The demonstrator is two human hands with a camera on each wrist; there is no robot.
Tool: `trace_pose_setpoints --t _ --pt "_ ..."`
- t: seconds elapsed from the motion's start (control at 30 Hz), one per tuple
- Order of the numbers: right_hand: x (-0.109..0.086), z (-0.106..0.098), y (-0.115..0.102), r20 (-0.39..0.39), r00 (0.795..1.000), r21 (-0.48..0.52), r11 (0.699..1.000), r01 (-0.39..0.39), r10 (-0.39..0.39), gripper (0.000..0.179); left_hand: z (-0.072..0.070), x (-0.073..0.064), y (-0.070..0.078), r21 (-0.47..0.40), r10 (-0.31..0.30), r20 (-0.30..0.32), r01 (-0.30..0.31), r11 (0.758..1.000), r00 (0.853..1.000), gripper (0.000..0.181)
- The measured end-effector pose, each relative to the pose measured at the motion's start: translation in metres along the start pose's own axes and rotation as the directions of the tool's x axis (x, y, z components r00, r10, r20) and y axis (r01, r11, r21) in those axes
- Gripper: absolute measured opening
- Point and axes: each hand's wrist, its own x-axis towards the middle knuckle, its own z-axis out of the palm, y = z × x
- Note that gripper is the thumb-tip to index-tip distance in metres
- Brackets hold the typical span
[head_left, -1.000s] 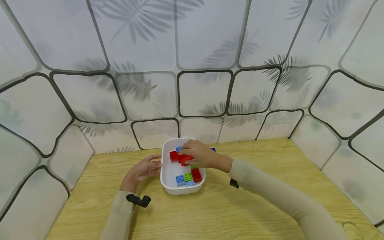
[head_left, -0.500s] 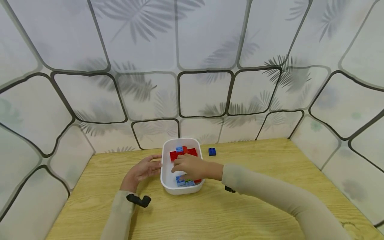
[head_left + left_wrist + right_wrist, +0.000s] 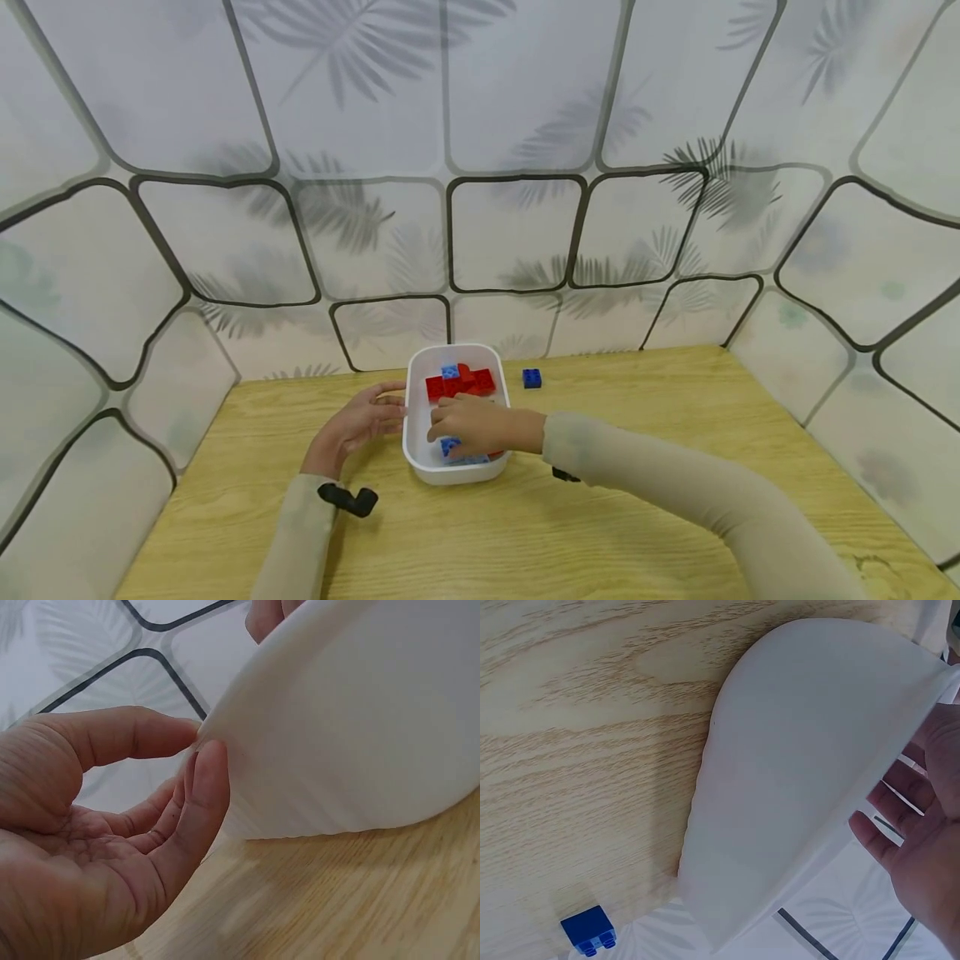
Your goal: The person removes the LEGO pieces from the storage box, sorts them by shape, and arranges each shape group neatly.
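In the head view a white plastic tub holds toy building bricks. At the tub's left wall, my left hand touches the outside with its fingertips; the left wrist view has the thumb at rim height and the other fingers lower. My right hand is down in the tub, bent over its near half. Light blue bricks lie by its thumb. Whether it pinches a brick is hidden by the hand and by the tub wall in the right wrist view. Red bricks lie in the far half.
A dark blue brick stands on the wooden table, right of the tub. Close behind rises a patterned cloth wall, with more cloth on both sides. One light blue brick lies near the tub's back.
My right hand has let go of a red brick at the tub's far end and moved to the near half, where it now covers the green bricks. The left hand stays put.
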Motion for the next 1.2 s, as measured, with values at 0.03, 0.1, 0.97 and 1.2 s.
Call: trace_pose_setpoints --t 0.03,0.1,0.97,1.2 --pt "0.001 0.0 -0.001 0.007 1.0 0.004 1.0 -0.002 0.002 0.036 0.0 0.0 0.0 0.002 0.003 0.001 -0.003 1.0 1.0 0.064" --pt "0.002 0.0 -0.002 0.019 1.0 0.01 1.0 -0.01 0.01 0.036 -0.001 0.0 -0.001 -0.001 0.011 0.002 -0.011 1.0 1.0 0.064" --pt "0.02 0.007 0.003 0.074 0.996 -0.012 0.998 -0.054 0.055 0.038 -0.002 0.002 -0.004 -0.028 0.016 -0.001 -0.016 0.999 1.0 0.063" --pt "0.023 0.008 0.001 0.095 0.994 -0.027 0.998 -0.054 0.056 0.037 -0.001 0.002 -0.003 -0.023 0.012 -0.007 -0.013 1.0 1.0 0.063"
